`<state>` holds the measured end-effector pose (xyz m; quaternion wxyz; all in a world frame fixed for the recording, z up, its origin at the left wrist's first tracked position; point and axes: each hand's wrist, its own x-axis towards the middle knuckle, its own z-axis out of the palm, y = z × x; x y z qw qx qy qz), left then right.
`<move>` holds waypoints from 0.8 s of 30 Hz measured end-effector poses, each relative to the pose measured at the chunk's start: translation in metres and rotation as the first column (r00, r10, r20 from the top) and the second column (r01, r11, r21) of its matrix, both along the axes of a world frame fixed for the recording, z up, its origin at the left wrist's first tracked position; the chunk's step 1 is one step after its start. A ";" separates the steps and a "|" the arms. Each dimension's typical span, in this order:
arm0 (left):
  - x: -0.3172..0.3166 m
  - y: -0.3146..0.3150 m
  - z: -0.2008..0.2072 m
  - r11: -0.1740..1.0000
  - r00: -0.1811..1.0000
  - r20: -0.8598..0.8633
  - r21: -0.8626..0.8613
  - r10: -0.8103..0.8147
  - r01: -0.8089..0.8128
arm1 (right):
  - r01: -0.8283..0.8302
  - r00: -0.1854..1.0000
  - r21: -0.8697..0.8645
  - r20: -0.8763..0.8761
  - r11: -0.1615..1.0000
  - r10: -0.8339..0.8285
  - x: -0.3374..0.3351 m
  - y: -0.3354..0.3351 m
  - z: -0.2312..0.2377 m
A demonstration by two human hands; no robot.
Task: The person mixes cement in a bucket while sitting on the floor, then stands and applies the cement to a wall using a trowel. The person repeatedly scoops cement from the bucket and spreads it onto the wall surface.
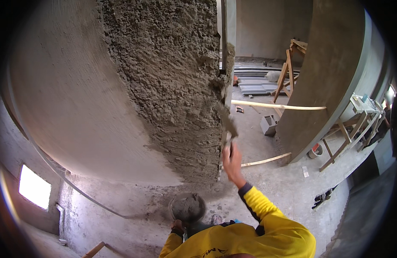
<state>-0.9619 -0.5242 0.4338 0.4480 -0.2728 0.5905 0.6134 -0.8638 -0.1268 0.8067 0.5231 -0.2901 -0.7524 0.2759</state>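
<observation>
My right hand [233, 165] is closed round the handle of a trowel [229, 124], its blade raised against the right edge of the wall. Rough wet mortar [164, 73] covers this part of the wall. Down at my left, my left hand [178, 225] grips the rim of a round dark bucket [203, 210]. Grey mortar [187, 207] lies inside the bucket. Part of the left hand's fingers is hidden by the rim.
Smooth plaster [74, 94] spans the wall's left part. Two wooden strips, an upper strip [278, 105] and a lower strip [267, 161], cross the doorway at right. Beyond stand a hollow block [268, 125] and a wooden trestle [287, 73]. A white pail [315, 151] stands farther right.
</observation>
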 end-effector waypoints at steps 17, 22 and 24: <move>0.026 0.070 0.125 0.993 0.960 -0.264 -0.095 -0.094 0.071 | -0.435 0.063 -0.103 0.988 0.895 0.144 0.079 -0.086 -0.159; 0.025 0.079 0.152 0.974 0.949 -0.252 -0.167 -0.191 0.152 | -0.276 -0.038 -0.370 0.926 0.887 0.375 0.063 -0.094 -0.160; 0.029 0.083 0.165 0.971 0.942 -0.278 -0.196 -0.186 0.134 | -0.276 -0.065 -0.407 0.912 0.871 0.405 0.056 -0.095 -0.177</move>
